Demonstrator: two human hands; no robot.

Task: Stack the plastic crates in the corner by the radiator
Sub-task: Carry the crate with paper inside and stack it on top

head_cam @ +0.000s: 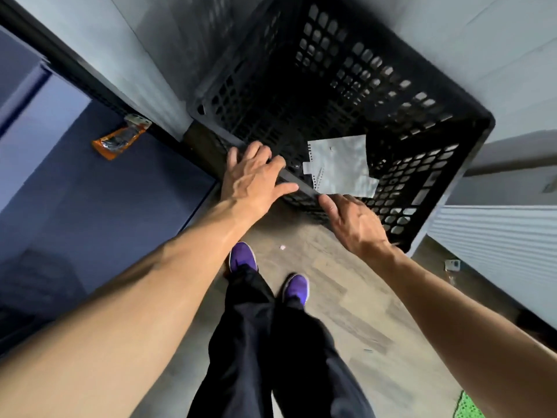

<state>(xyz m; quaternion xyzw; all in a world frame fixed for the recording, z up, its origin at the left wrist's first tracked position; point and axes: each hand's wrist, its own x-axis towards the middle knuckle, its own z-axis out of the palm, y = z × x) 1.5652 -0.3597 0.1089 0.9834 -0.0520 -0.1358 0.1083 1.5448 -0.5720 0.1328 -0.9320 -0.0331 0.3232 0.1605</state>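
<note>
An orange packet [116, 140] hangs by the blue door. The left hand [251, 176] lies flat, fingers spread, on the near rim of the black crate [422, 122] (paper [340, 167] inside) in the corner; the right hand [355, 224], fingers loose, touches the same rim beside the white radiator [494, 236].

Crate's [346, 95] far wall blurred and cut by the top edge; radiator [494, 236] cropped at right.

Black crate [346, 95] wedged into the wall corner, blue cabinet [90, 191] close on its left, white radiator [497, 236] on its right; bare floor [346, 297] open at its near edge.
</note>
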